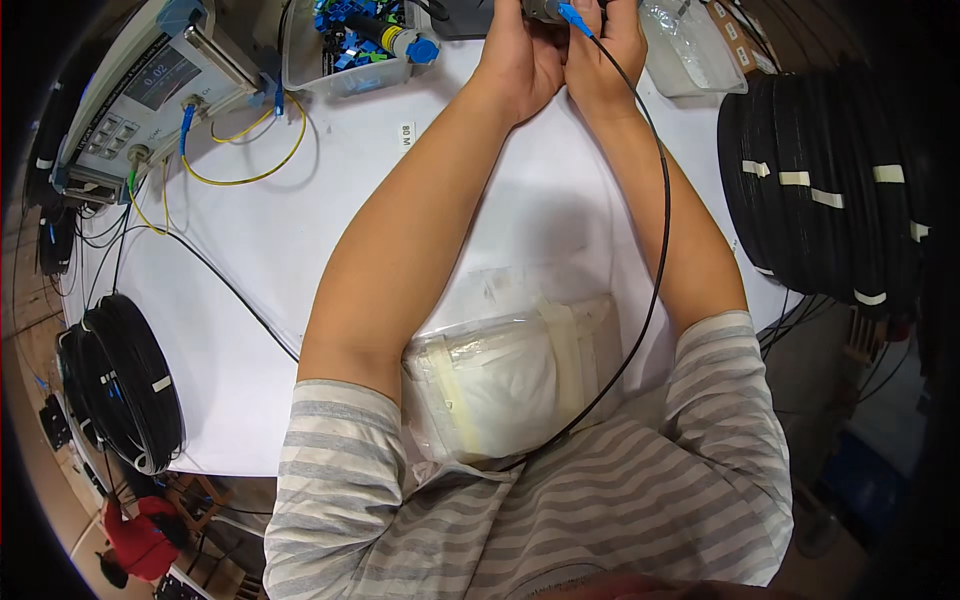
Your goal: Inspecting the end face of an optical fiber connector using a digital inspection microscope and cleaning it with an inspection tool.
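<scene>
Both my hands reach to the far edge of the white table. My left hand is closed around a dark grey cylindrical tool at the top of the view. My right hand pinches a blue fibre connector against that tool. A thin black cable runs from the connector down along my right forearm to my lap. The tool's tip is cut off by the frame.
A grey test instrument with a display stands at the far left, yellow fibre looping from it. A clear bin of blue connectors sits beside it. Black cable coils lie left and right. A taped white pad lies near me.
</scene>
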`<move>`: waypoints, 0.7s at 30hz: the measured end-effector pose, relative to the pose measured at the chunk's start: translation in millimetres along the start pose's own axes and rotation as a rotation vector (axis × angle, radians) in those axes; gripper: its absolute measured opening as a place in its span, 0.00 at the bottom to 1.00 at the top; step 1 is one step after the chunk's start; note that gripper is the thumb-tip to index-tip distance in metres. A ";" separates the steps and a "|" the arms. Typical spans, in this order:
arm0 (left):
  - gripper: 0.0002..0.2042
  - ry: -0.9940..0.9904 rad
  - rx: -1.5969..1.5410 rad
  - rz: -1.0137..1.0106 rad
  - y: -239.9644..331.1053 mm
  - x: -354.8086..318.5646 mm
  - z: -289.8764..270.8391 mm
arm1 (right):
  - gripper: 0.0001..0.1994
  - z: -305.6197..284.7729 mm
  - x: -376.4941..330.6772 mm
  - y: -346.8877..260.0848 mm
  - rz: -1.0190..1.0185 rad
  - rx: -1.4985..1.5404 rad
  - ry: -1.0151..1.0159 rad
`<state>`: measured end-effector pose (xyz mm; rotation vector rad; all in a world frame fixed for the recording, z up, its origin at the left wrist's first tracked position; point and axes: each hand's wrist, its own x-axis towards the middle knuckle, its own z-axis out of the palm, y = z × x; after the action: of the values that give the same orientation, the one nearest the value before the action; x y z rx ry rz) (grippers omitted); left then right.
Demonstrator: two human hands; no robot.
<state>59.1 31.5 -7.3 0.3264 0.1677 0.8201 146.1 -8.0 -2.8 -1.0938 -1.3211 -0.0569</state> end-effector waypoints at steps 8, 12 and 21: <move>0.27 -0.029 0.008 0.027 -1.2 0.3 -1.0 | 0.14 1.3 -0.7 -1.7 0.016 0.008 0.007; 0.27 -0.013 0.023 0.014 -0.3 -1.5 -0.9 | 0.14 0.6 -1.0 -3.0 0.027 0.028 -0.007; 0.28 -0.024 0.022 0.023 -0.3 0.0 -0.8 | 0.14 1.5 0.0 0.3 0.002 0.027 -0.007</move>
<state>59.1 31.5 -8.2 0.3589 0.1507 0.8372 145.2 -6.9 -3.2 -1.0730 -1.3235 -0.0336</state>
